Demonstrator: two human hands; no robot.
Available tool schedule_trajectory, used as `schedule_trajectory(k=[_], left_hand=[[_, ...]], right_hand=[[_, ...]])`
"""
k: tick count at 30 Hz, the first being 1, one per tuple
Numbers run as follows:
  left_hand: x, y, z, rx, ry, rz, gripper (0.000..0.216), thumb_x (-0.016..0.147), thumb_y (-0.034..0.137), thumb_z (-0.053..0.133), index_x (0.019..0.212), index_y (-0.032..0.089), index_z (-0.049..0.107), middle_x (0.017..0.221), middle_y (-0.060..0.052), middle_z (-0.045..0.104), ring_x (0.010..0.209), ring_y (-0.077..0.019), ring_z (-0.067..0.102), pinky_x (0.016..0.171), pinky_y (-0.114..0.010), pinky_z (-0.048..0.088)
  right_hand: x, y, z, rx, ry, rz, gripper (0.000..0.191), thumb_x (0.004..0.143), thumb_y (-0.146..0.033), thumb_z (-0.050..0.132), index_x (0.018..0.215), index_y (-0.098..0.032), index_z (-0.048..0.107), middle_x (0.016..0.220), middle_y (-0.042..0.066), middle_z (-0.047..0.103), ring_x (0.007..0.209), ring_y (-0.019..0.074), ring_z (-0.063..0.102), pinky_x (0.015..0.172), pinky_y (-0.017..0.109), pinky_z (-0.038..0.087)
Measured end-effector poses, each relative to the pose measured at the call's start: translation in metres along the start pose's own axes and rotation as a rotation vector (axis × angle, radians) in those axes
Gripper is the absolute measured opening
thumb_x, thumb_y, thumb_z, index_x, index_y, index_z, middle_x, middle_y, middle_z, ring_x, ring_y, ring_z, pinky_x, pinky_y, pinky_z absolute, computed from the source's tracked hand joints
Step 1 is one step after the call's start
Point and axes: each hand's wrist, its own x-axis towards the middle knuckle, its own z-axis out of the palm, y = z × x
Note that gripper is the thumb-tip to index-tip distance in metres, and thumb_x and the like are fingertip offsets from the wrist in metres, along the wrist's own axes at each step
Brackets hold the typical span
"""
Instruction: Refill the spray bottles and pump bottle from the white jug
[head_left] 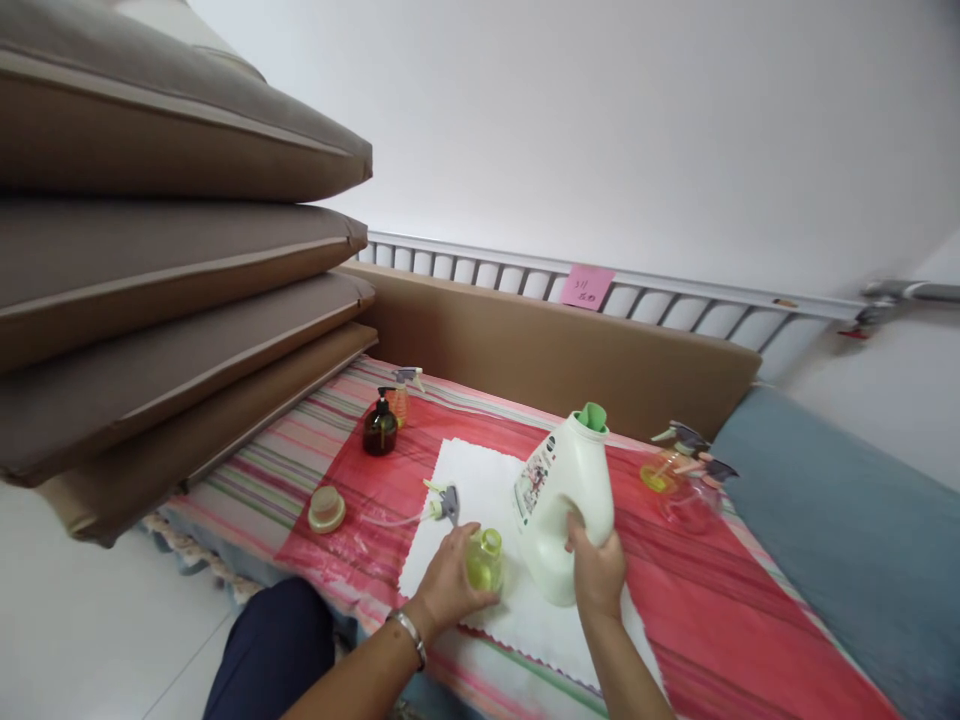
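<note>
My left hand [454, 578] is closed around a small yellow-green clear bottle [485, 562], whose neck is uncapped. My right hand [598, 562] grips the handle of a large pale-green detergent jug [559, 500]. The jug is uncapped, with a green pouring spout [592, 417] showing at its top, and leans slightly to the right. Both stand on or just above a white cloth [480, 470]; I cannot tell if the jug touches it. Left of the small bottle lies a grey and yellow-green spray trigger head [444, 503] with its tube. A pale round cap [326, 509] sits further left.
A dark pump bottle [380, 428] and an orange spray bottle [403, 400] stand at the back left. Yellow [664, 468] and pink [694, 500] spray bottles are at the right. Stacked cushions [180, 250] overhang the left; a brown board [525, 350] lines the back.
</note>
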Motion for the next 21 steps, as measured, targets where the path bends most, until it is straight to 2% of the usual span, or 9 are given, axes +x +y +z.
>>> schedule_trajectory(k=[6,9,10,12,14,16,18,21], left_hand=[[-0.001,0.002,0.003,-0.011,0.038,-0.009,0.086,0.049,0.022,0.077,0.127,0.016,0.041,0.126,-0.012,0.05,0.119,-0.0279,0.044,0.107,-0.042,0.032],[-0.004,0.006,0.001,-0.034,0.072,-0.015,0.083,0.05,0.02,0.076,0.126,0.017,0.041,0.125,-0.012,0.051,0.119,-0.0275,0.045,0.106,-0.043,0.032],[-0.006,0.007,-0.002,-0.044,0.091,-0.017,0.083,0.05,0.02,0.076,0.126,0.017,0.041,0.125,-0.012,0.051,0.119,-0.0275,0.045,0.107,-0.043,0.032],[-0.008,0.007,-0.01,-0.061,0.139,-0.013,0.083,0.05,0.02,0.075,0.126,0.018,0.041,0.126,-0.011,0.051,0.12,-0.0279,0.044,0.107,-0.044,0.031],[-0.012,0.005,-0.02,-0.069,0.191,0.001,0.082,0.052,0.021,0.074,0.126,0.019,0.041,0.128,-0.01,0.05,0.122,-0.0282,0.043,0.108,-0.045,0.03],[-0.015,0.0,-0.028,-0.065,0.228,0.008,0.08,0.054,0.021,0.072,0.127,0.02,0.04,0.129,-0.01,0.05,0.123,-0.0282,0.042,0.108,-0.047,0.029],[-0.019,-0.008,-0.033,-0.052,0.253,-0.011,0.08,0.055,0.02,0.071,0.128,0.019,0.038,0.13,-0.011,0.049,0.124,-0.0283,0.042,0.108,-0.047,0.029],[-0.024,-0.019,-0.034,-0.033,0.255,-0.051,0.08,0.054,0.02,0.069,0.128,0.019,0.037,0.13,-0.011,0.049,0.124,-0.029,0.042,0.108,-0.047,0.03]], right_hand=[[0.001,0.008,-0.003,-0.025,-0.107,0.009,0.032,0.063,-0.049,0.064,0.069,-0.018,0.058,0.051,0.0,0.06,0.058,0.0235,0.059,0.06,0.033,0.044],[0.003,0.005,-0.009,-0.033,-0.135,-0.006,0.036,0.057,-0.05,0.069,0.071,-0.017,0.06,0.053,0.002,0.062,0.06,0.0254,0.06,0.061,0.035,0.045],[0.002,0.004,-0.014,-0.024,-0.134,-0.023,0.04,0.057,-0.051,0.069,0.076,-0.016,0.061,0.059,0.003,0.065,0.063,0.0259,0.061,0.062,0.035,0.046],[-0.005,-0.001,-0.027,0.013,-0.086,-0.073,0.052,0.062,-0.054,0.065,0.096,-0.015,0.059,0.085,0.008,0.068,0.08,0.0265,0.062,0.069,0.035,0.048],[-0.016,-0.008,-0.041,0.057,0.023,-0.136,0.058,0.071,-0.055,0.056,0.113,-0.016,0.05,0.111,0.012,0.061,0.099,0.0253,0.058,0.082,0.035,0.046],[-0.028,-0.015,-0.049,0.078,0.085,-0.173,0.054,0.076,-0.053,0.052,0.116,-0.017,0.048,0.118,0.012,0.056,0.107,0.0248,0.053,0.091,0.037,0.042],[-0.039,-0.02,-0.042,0.056,-0.046,-0.156,0.049,0.075,-0.053,0.053,0.108,-0.017,0.052,0.112,0.011,0.06,0.104,0.0255,0.055,0.09,0.037,0.043],[-0.049,-0.02,-0.004,-0.028,-0.394,-0.082,0.043,0.071,-0.052,0.056,0.096,-0.017,0.058,0.094,0.009,0.068,0.09,0.0257,0.063,0.076,0.034,0.051]])
